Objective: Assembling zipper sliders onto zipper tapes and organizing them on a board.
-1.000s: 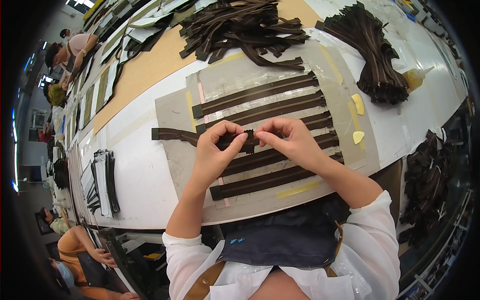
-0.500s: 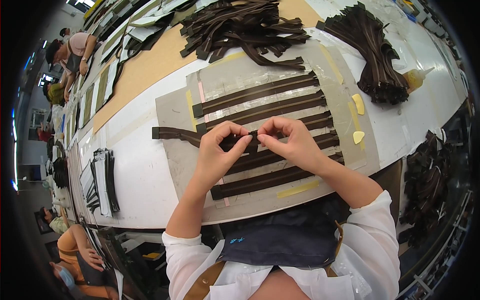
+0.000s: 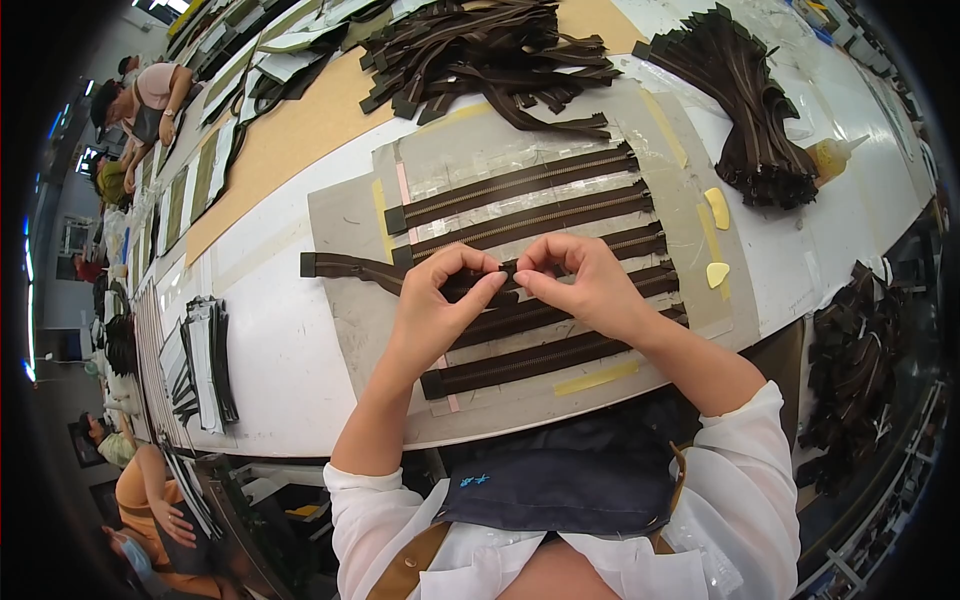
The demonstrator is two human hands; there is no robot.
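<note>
Both my hands meet over the grey board (image 3: pixel 350 220), thumb and forefinger pinched on each side. Between the fingertips of my left hand (image 3: pixel 445 290) and my right hand (image 3: pixel 580 280) is the end of a dark brown zipper (image 3: pixel 350 267). Its other end, with a black tab, trails out left past the board's edge. Beneath my hands several brown zippers with brass-coloured teeth lie in parallel rows, among them a top zipper (image 3: pixel 520 186) and a bottom zipper (image 3: pixel 540 365). My fingers hide parts of the middle rows and the small details at the pinch.
A loose pile of zippers (image 3: pixel 480 60) lies at the far side, and a tied bundle (image 3: pixel 755 120) at the far right beside a yellowish bottle (image 3: pixel 832 157). Two pale yellow chalk-like pieces (image 3: pixel 716 208) rest on the board's right. Fabric strips (image 3: pixel 208 365) lie left. Other people work at left.
My hands hold nearly the same pinch, and the zipper's trailing end has shifted very slightly left. A seated person at lower left has moved a hand.
</note>
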